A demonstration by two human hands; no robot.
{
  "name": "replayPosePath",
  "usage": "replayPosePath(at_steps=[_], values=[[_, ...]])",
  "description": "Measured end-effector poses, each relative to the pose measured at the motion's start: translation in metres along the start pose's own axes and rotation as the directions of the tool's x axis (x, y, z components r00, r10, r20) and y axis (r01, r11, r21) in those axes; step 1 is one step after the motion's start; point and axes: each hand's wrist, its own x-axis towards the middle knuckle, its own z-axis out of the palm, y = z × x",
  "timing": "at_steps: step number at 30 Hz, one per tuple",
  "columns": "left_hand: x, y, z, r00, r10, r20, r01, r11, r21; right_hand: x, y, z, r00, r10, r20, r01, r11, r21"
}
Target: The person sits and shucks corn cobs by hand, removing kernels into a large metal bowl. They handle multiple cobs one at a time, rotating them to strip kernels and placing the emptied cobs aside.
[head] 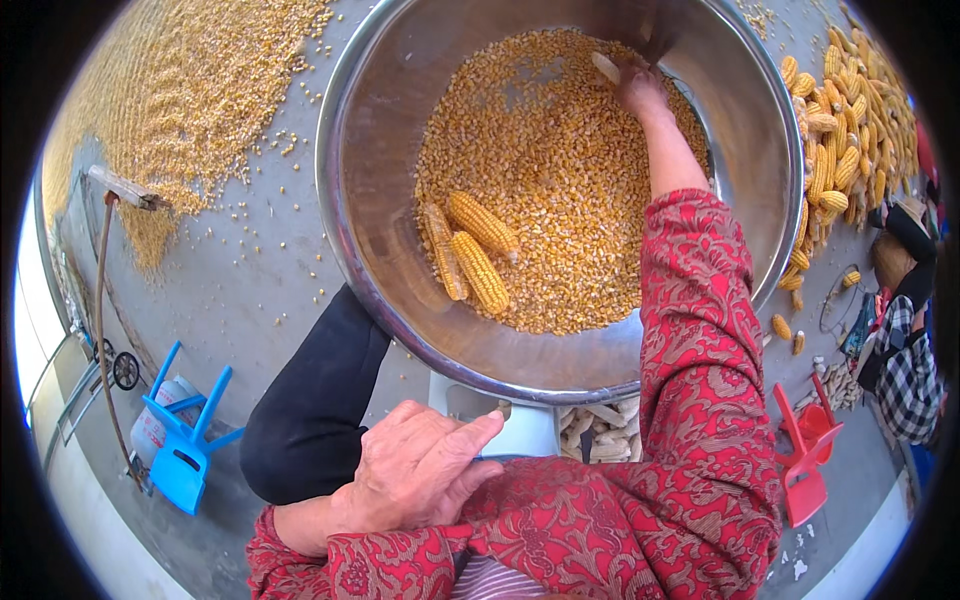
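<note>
A large round metal basin (487,375) lies before me with a bed of loose corn kernels (555,195) in it. My right hand (643,86) is at the far right part of the kernels, shut on a pale corncob (606,67); its far fingers are blurred and in shadow. Three ears of corn (480,274) with kernels on them rest at the basin's lower left. My left hand (427,465) is near my body, below the basin's near rim, its fingers loosely bent and the index finger pointing right. No object shows in it, though its palm is hidden.
Kernels are spread on the ground (210,90) at upper left. A heap of corn ears (840,142) lies at right, near a person in a checked garment (907,375). A wooden-headed rake or hoe (124,187), a blue chair (180,457), a red chair (806,457) and stripped cobs (611,435) surround me.
</note>
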Motion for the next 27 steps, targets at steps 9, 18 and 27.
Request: replayPosePath(at_steps=[9,18,27], values=[[-0.01,0.008,0.004,0.994,0.07,-0.086,-0.071,0.998,0.0,-0.181,-0.034,-0.009,0.904,-0.064,0.423,-0.427,-0.189,0.884],[-0.013,0.017,0.014,0.963,-0.01,-0.269,0.004,1.0,-0.024,-0.33,-0.103,-0.166,0.925,-0.379,0.023,-0.266,-0.604,0.751],[-0.009,0.014,0.04,0.99,0.131,0.042,-0.099,0.891,-0.443,-0.438,-0.133,-0.231,0.975,-0.214,0.061,-0.128,-0.314,0.941]])
